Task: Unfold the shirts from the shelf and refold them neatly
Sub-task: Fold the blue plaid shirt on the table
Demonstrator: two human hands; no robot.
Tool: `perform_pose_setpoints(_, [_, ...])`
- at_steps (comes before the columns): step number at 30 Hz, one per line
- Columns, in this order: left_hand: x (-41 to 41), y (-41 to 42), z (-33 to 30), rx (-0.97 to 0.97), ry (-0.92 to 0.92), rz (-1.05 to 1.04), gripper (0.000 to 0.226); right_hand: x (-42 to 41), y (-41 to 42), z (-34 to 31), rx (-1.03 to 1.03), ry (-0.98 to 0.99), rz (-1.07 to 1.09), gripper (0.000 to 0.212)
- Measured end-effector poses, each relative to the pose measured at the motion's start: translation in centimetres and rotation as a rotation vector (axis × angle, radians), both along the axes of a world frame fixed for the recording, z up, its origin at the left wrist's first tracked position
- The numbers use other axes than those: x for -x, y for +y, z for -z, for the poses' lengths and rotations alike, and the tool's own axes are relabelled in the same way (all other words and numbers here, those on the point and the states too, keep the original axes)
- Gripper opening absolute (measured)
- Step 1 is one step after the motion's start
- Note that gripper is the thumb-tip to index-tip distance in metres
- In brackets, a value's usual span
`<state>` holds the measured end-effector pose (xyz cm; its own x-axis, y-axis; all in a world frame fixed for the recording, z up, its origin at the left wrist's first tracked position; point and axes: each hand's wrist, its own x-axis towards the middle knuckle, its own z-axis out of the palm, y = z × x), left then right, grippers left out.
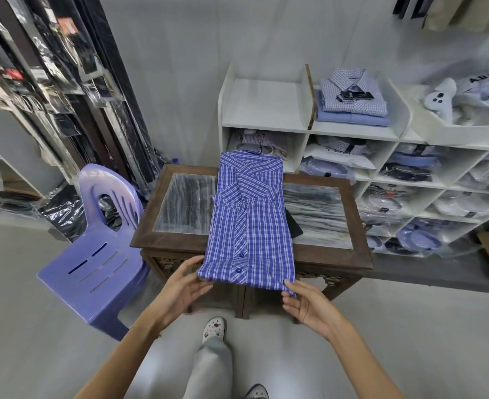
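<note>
A dark wooden table (352,254) with glass panels stands on a pale grey floor (36,326). A lilac plastic chair (99,272) sits just left of it. White cubby shelving (266,110) lines the plain wall (180,67) behind.

A clothing shop's back corner: white cubby shelves (381,156) packed with folded, plastic-wrapped shirts (410,168), bagged dark garments (36,67) hanging along the left wall, a purple plastic chair (102,254) beside a small wooden table (335,254).

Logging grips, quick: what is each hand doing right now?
Left hand: pinches the near left corner of the blue checked shirt.
Right hand: pinches the shirt's near right corner.
</note>
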<state>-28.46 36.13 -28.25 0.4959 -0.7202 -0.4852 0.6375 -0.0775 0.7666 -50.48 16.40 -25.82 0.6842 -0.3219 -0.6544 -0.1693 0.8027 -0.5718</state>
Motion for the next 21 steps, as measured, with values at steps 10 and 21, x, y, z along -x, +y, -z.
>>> perform_pose_setpoints(10, [-0.5,-2.2,1.3,-0.161,-0.972,0.077,0.07,-2.4,-0.2,-2.0,-0.069,-0.157,0.065,0.014])
perform_pose_setpoints(21, [-2.8,-5.4,-2.3,-0.067,-1.26,0.46,0.018,-0.9,-2.0,-0.4,0.103,-0.353,0.045,0.067])
